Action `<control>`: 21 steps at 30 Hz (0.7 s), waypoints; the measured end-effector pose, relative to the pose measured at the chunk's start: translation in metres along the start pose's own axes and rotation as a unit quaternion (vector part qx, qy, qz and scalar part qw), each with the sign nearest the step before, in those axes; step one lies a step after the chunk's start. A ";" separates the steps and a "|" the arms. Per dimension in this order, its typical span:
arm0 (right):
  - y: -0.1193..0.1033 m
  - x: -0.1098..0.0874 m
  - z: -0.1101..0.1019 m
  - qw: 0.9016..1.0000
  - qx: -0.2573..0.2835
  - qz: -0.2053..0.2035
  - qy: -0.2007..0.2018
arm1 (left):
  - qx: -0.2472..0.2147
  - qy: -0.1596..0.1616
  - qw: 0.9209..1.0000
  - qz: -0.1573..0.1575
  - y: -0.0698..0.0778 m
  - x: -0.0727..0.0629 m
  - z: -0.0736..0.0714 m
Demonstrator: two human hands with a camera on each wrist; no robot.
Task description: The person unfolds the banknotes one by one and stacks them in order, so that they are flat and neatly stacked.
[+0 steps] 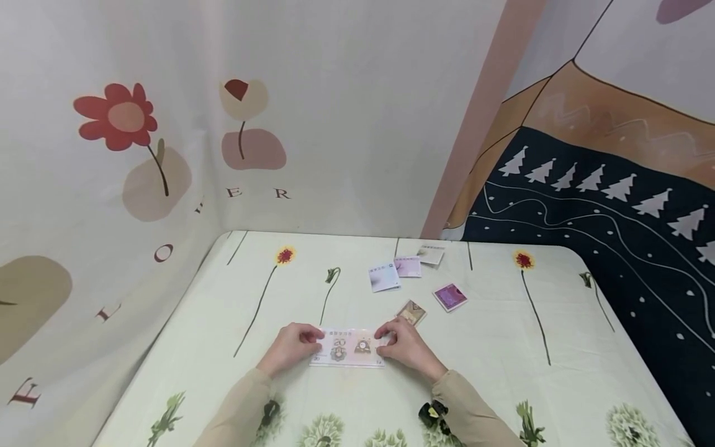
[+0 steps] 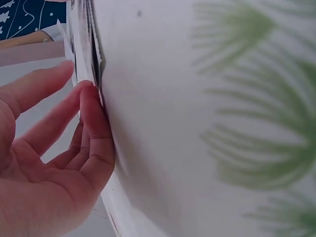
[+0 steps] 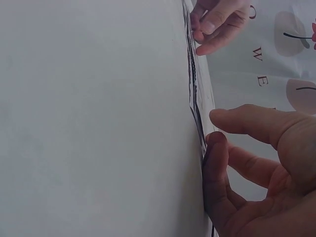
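Note:
A pale pink stack of paper banknotes [image 1: 349, 349], its top note printed with 20 and small drawings, lies flat at the front middle of the table. My left hand [image 1: 292, 347] holds its left end, fingers and thumb bent at the short edge. At the right end, my right hand [image 1: 410, 349] grips it the same way. Seen edge-on in the left wrist view, the layers [image 2: 91, 37] are slightly parted near my left fingertips [image 2: 91, 89]. Dark gaps between the layers [image 3: 193, 74] also show in the right wrist view.
Beyond my right hand lies a small brown folded note [image 1: 412, 313], with a purple one [image 1: 450, 297] farther right. Bluish-white [image 1: 384, 277], lilac [image 1: 408, 267] and greyish [image 1: 431, 254] ones cluster toward the back. A flowered cloth [image 1: 491, 347] covers the table; printed curtains [image 1: 357, 124] hang behind.

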State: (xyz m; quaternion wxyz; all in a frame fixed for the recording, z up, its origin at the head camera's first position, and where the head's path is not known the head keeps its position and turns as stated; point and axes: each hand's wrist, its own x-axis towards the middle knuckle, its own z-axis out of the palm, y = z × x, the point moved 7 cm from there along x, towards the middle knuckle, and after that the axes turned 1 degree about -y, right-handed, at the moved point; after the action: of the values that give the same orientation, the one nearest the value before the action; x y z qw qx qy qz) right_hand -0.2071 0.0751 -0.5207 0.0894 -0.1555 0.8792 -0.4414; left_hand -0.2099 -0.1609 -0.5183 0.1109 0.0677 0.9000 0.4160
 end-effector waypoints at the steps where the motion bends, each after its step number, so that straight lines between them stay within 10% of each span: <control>1: 0.000 0.000 0.000 1.000 0.001 0.001 -0.002 | 0.000 -0.002 1.000 -0.001 0.000 0.000 0.000; 21: 0.002 0.007 -0.023 1.000 0.009 -0.003 0.023 | -0.026 -0.046 0.999 0.004 0.027 0.011 -0.002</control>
State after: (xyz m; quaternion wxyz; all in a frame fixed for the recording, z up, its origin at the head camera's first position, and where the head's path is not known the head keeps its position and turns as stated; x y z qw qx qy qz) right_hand -0.2203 0.0909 -0.5092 0.0688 -0.1471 0.8768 -0.4527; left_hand -0.2197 -0.1425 -0.4983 0.1521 0.0871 0.8828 0.4357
